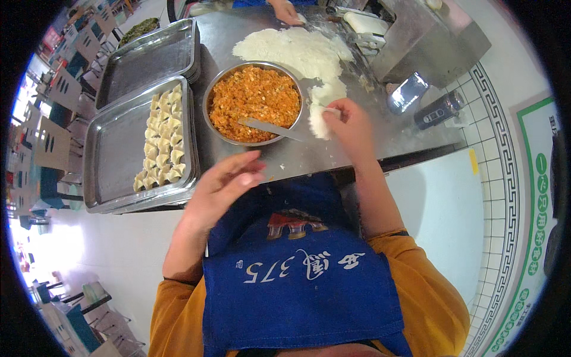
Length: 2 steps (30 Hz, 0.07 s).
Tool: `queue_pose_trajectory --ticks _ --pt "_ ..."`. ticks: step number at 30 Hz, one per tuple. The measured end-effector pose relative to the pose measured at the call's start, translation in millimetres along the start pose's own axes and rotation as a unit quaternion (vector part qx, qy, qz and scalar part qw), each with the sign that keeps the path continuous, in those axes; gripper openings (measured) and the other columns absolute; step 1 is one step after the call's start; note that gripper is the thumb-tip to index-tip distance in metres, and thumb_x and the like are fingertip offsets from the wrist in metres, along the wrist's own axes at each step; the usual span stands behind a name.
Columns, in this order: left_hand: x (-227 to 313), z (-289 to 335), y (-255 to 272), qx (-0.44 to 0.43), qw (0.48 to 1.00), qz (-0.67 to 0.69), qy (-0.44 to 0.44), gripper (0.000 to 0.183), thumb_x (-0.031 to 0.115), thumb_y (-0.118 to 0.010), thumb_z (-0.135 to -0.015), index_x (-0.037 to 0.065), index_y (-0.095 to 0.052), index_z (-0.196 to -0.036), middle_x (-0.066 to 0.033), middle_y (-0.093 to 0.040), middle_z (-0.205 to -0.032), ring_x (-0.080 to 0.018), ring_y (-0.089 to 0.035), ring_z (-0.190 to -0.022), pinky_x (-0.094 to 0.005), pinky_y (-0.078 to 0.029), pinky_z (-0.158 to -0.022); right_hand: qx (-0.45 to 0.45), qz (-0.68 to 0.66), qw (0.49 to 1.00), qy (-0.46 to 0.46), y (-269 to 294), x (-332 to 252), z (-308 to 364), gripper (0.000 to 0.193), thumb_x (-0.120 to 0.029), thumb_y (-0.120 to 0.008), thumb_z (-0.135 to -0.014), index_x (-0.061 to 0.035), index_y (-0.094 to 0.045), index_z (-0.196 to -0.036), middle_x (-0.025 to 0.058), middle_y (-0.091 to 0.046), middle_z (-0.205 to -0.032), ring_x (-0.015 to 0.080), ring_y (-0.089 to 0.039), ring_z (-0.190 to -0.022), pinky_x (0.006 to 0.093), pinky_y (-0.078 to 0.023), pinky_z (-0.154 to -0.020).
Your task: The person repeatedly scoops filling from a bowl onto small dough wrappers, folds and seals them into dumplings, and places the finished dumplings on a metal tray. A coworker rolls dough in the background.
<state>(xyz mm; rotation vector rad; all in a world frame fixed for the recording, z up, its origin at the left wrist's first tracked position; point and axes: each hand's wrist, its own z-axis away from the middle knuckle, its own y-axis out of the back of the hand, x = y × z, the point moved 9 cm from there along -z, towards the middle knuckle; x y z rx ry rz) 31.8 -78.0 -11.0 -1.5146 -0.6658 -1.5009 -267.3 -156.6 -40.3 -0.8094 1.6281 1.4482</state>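
Observation:
My right hand [352, 128] pinches the edge of a thin white dumpling wrapper [320, 124] at the near end of a spread of floury wrappers [291, 50]. Empty, with fingers stretched and apart, my left hand [227, 183] hovers by the table's front edge. Just beyond it stands a steel bowl [208, 122] heaped with orange-brown filling [254, 95]. A flat metal spatula [272, 128] lies on the filling, its near end over the bowl's rim. Left of the bowl, a metal tray [113, 160] holds rows of folded dumplings [162, 140] along its right side.
Behind that tray is another metal tray [148, 59], stacked on more. Across the steel table [369, 140], a co-worker's hand [286, 12] touches the work surface. At the right sit a phone [409, 92], a dark cylindrical flask [440, 110] and a steel machine [428, 47].

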Motion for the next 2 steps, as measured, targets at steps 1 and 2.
queue_pose_trajectory --ticks 1,2 --pt "-8 -8 -13 -0.015 1.0 0.002 0.017 0.057 0.03 -0.065 -0.099 0.001 -0.05 -0.145 -0.0154 -0.059 -0.138 -0.0253 -0.063 -0.116 -0.0375 -0.048 -0.104 -0.032 -0.079 0.996 -0.008 -14 -9 8 0.035 -0.016 -0.077 -0.086 -0.0073 -0.067 -0.118 0.0039 -0.071 -0.1 0.0148 -0.066 -0.086 0.0274 -0.051 -0.08" --pt "-16 -15 -24 -0.029 0.999 0.003 0.038 0.065 0.035 -0.066 -0.098 0.002 -0.045 -0.15 -0.0172 -0.055 -0.145 -0.0277 -0.063 -0.118 -0.0397 -0.046 -0.107 -0.073 -0.182 0.981 0.004 -30 -23 16 0.038 -0.022 -0.08 -0.086 -0.0091 -0.068 -0.119 0.0048 -0.073 -0.101 0.0149 -0.066 -0.086 0.0268 -0.051 -0.08"
